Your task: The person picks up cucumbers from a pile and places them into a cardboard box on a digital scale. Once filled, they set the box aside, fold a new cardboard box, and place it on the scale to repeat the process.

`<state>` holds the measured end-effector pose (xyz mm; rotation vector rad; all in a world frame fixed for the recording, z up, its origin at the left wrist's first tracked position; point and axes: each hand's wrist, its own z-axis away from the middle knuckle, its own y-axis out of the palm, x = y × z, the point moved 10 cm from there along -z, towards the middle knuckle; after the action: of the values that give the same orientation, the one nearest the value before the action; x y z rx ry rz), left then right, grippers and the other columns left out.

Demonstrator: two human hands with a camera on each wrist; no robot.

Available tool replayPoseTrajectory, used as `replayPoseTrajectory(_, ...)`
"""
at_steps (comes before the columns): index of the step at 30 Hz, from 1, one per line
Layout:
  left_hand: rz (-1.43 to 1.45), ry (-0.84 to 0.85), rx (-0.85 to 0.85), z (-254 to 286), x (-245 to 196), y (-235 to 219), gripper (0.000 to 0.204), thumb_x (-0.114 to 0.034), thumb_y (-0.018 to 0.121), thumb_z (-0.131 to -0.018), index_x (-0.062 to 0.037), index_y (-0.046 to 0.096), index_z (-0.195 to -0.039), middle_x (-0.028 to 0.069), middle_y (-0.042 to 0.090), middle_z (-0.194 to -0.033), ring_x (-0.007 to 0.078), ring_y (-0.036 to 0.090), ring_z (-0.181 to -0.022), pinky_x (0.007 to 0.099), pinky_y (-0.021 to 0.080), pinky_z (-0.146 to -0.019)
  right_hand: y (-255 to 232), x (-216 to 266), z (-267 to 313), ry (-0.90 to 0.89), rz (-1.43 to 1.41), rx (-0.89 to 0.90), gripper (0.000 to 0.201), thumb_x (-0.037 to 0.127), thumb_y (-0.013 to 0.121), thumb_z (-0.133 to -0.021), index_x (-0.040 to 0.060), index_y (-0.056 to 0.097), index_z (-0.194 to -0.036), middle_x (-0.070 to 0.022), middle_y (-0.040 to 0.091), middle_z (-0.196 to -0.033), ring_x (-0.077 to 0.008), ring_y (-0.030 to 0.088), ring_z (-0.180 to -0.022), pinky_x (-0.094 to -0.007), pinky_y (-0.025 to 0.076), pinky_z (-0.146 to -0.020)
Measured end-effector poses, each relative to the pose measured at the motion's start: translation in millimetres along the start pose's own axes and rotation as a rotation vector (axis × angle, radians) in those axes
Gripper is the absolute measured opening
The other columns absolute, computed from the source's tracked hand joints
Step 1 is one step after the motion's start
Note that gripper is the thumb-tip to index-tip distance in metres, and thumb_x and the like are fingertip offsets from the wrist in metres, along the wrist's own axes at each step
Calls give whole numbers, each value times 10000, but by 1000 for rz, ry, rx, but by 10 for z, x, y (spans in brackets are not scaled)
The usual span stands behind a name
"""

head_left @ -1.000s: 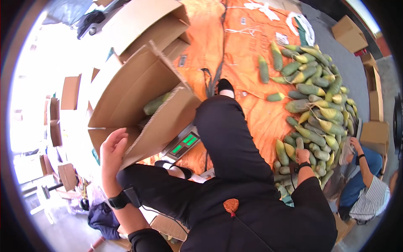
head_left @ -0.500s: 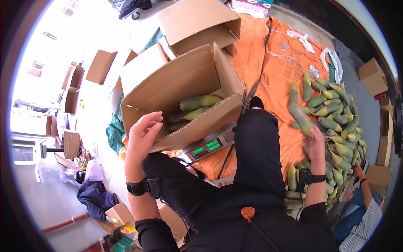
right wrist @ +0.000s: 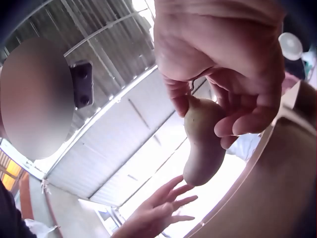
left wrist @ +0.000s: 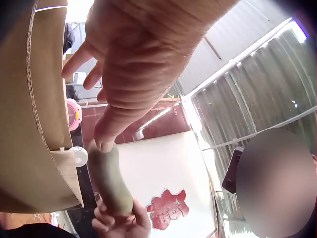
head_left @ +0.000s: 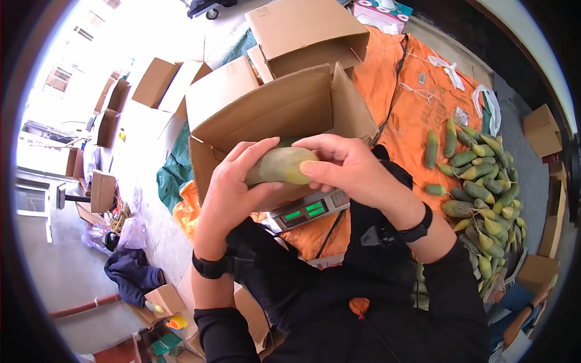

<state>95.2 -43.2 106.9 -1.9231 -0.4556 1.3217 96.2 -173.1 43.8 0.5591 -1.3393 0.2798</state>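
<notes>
A green radish [head_left: 275, 166] with a paler yellow-green end is held above the open cardboard box [head_left: 272, 112]. My right hand [head_left: 357, 172] grips its yellowish end between thumb and fingers. At the other end is my left hand [head_left: 230, 187], its fingers fairly straight and spread and its thumb right at the radish [left wrist: 110, 173] in the left wrist view. The right wrist view shows the radish [right wrist: 203, 144] hanging from the right fingers, the left hand [right wrist: 156, 210] beyond it. Both hands and the radish hide most of the box's inside.
Under the box is a scale [head_left: 311, 210] with green-lit displays. A large pile of green radishes [head_left: 487, 199] lies on the right, partly on an orange tarp [head_left: 387, 78]. More cardboard boxes [head_left: 302, 30] stand behind. Another person's arm [head_left: 523, 320] shows at lower right.
My right hand has picked a radish from the pile and carried it left to the box. The left hand has moved right to meet it. The head view has turned left.
</notes>
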Motion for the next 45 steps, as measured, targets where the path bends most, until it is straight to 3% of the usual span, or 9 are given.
replayPoseTrajectory(9,-143,-321,-69,158,954,-13,481,-30,685,-674,-27,579,-1143,142,604,-1077,297,582,-1006,353,443,-892,-1772,-481,1105,-105,-2,-625,271,199,564,-930,37,600,-1145,-43,666,-931,-74,602,-784,-205,474,-668)
replayPoseTrajectory(19,-162,-328,-188,341,999,42,285,-65,549,-901,-24,600,-1178,84,600,-1144,165,586,-1012,266,479,-826,-3213,-3310,3965,611,392,-1280,216,160,573,-846,-33,649,-909,-90,652,-775,-161,620,-691,-301,477,-608)
replayPoseTrajectory(21,-186,-288,-180,385,825,143,255,-77,546,-918,-17,611,-1157,70,603,-1125,146,584,-984,264,473,-827,-3229,-4043,4486,850,503,-1186,214,162,577,-832,-30,662,-875,-135,673,-786,-246,641,-698,-350,499,-633)
replayPoseTrajectory(23,-186,-283,-244,459,667,200,228,-86,570,-901,-33,629,-1115,78,608,-1105,186,568,-1017,307,435,-886,-2800,-4136,4208,1139,1520,-218,184,131,566,-825,-13,678,-847,-185,679,-859,-327,647,-811,-410,518,-712)
replayPoseTrajectory(24,-187,-250,-263,482,597,241,205,-105,571,-913,-21,637,-1089,89,619,-1069,199,577,-991,309,445,-867,-2727,-4258,4265,1140,1513,-213,184,131,566,-825,-13,678,-847,-185,679,-859,-327,647,-811,-410,518,-712)
replayPoseTrajectory(26,-231,-223,-283,516,529,305,197,-113,570,-917,-15,642,-1073,92,624,-1049,206,582,-977,312,449,-856,-2775,-4537,4906,1176,543,-1162,184,130,601,-798,37,652,-948,-155,671,-857,-283,647,-788,-392,515,-646)
replayPoseTrajectory(34,-311,-187,-348,493,476,408,245,-201,512,-953,-16,661,-1012,104,651,-973,242,598,-934,340,451,-837,-2649,-4348,4234,1154,846,-862,389,131,586,-789,50,554,-1168,-222,537,-1235,-396,494,-1151,-448,431,-948)
replayPoseTrajectory(41,-421,-205,-325,473,443,420,307,-266,460,-964,-44,671,-979,94,662,-947,253,599,-938,355,416,-864,-2438,-4361,3883,1334,924,-565,538,192,536,-839,118,379,-1349,-163,449,-1353,-369,408,-1244,-461,397,-985)
replayPoseTrajectory(45,-438,-177,-334,438,412,406,305,-263,462,-958,-46,676,-960,91,662,-930,255,603,-924,350,417,-851,-2379,-4392,3702,1306,1044,-426,391,265,544,-855,81,558,-1199,-162,500,-1257,-370,429,-1213,-481,409,-962)
